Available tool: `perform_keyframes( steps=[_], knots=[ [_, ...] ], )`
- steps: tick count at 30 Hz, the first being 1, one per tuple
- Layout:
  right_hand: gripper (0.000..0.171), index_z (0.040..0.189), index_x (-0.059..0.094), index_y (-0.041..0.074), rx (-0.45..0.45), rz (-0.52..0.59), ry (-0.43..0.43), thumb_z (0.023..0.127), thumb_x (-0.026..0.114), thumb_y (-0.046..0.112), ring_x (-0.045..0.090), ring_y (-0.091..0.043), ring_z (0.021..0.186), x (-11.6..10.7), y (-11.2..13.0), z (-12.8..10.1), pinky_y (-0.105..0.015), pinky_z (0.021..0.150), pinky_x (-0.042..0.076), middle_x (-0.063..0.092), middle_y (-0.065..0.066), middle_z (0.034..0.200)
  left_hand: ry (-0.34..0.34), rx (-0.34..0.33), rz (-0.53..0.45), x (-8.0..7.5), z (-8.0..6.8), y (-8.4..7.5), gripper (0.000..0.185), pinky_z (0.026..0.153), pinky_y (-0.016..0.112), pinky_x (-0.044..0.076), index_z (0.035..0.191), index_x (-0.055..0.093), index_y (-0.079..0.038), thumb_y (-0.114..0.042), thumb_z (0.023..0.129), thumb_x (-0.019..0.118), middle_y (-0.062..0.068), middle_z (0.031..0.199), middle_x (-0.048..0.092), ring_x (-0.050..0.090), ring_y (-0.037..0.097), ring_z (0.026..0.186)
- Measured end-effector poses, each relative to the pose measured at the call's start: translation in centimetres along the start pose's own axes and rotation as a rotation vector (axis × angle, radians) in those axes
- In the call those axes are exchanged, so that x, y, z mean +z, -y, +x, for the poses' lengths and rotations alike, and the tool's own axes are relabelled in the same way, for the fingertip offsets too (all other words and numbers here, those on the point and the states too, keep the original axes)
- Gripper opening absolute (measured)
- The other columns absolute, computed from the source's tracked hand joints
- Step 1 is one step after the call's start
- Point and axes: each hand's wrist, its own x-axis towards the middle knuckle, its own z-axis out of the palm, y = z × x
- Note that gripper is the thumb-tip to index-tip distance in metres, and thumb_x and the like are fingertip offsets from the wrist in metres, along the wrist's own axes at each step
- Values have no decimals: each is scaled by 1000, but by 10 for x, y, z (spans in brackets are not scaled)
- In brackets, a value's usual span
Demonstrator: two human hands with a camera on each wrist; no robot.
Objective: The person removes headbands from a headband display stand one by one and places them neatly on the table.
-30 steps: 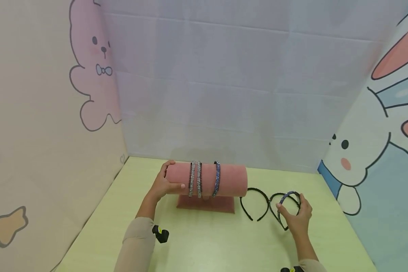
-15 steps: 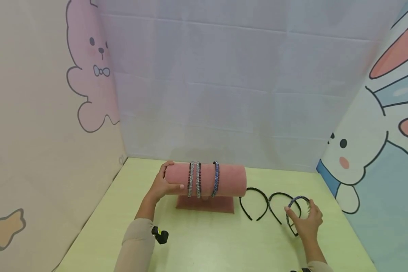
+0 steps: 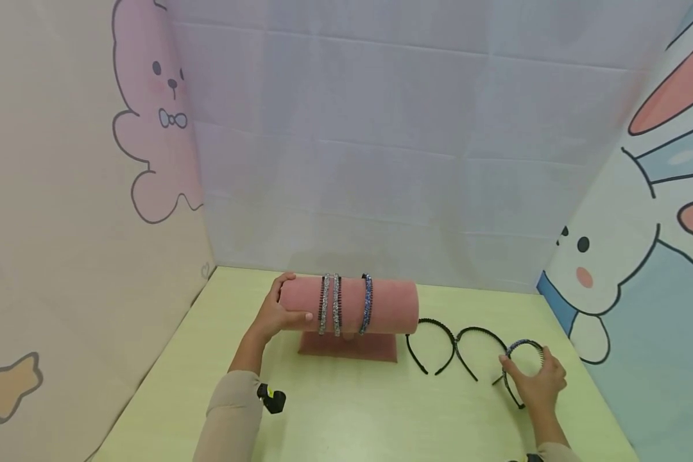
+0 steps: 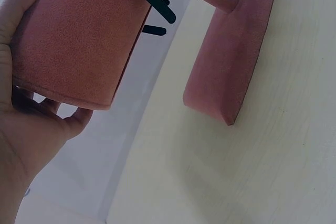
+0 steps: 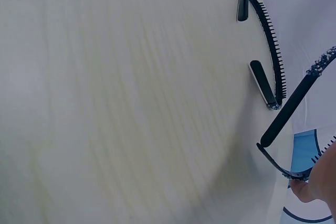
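My left hand (image 3: 271,318) grips the left end of a pink velvet cylinder stand (image 3: 393,306), thumb in front and fingers round behind. The left wrist view shows the fingers at the roll's end rim (image 4: 100,106). On the roll sit two silver glittery headbands (image 3: 337,305) and a blue glittery headband (image 3: 367,305). At the right of the table my right hand (image 3: 538,383) pinches another blue glittery headband (image 3: 525,341) between thumb and fingers. Its dark arms (image 5: 290,109) show in the right wrist view, where most of the hand is out of frame.
Two dark toothed headbands (image 3: 433,321) (image 3: 485,330) lie on the pale table (image 3: 346,410) between the stand and my right hand. A white cloth wall (image 3: 346,160) closes the back. Cartoon-printed walls (image 3: 624,276) stand at both sides.
My right hand has carried the blue headband rightward and a little nearer, away from the dark headbands on the table. The left hand and the stand have stayed in place.
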Motion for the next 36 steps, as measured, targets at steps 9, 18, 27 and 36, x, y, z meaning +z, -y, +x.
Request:
perform_keyframes(
  steps=[9, 18, 27, 36],
  knots=[
    [108, 147, 7, 1, 42, -37, -18, 75, 73, 46, 7, -55, 124, -6, -9, 10, -69, 90, 20, 8, -34, 141, 3, 13, -9, 0, -1, 1, 103, 79, 45, 48, 139, 32, -24, -15, 55, 91, 8, 130, 42, 51, 36, 104],
    [109, 147, 4, 0, 83, -112, 5, 77, 69, 52, 8, -55, 123, -14, -18, 24, -71, 87, 17, 8, -35, 139, 5, 13, -7, 1, 0, 2, 102, 79, 45, 48, 138, 32, -26, -16, 55, 91, 8, 129, 42, 51, 36, 104],
    [113, 146, 1, -2, 140, -194, 70, 76, 61, 64, 5, -58, 121, -14, -23, 40, -72, 87, 13, 5, -39, 137, -1, 24, -14, -1, 0, 2, 98, 79, 45, 47, 134, 35, -32, -15, 55, 91, 8, 129, 42, 50, 35, 105],
    [117, 144, 3, -7, 179, -274, 136, 75, 56, 70, 5, -62, 118, -10, -26, 45, -73, 86, 14, 4, -44, 133, 9, -23, -23, 0, -1, -3, 102, 80, 44, 47, 139, 32, -27, -13, 56, 91, 9, 131, 41, 50, 36, 106]
  ],
)
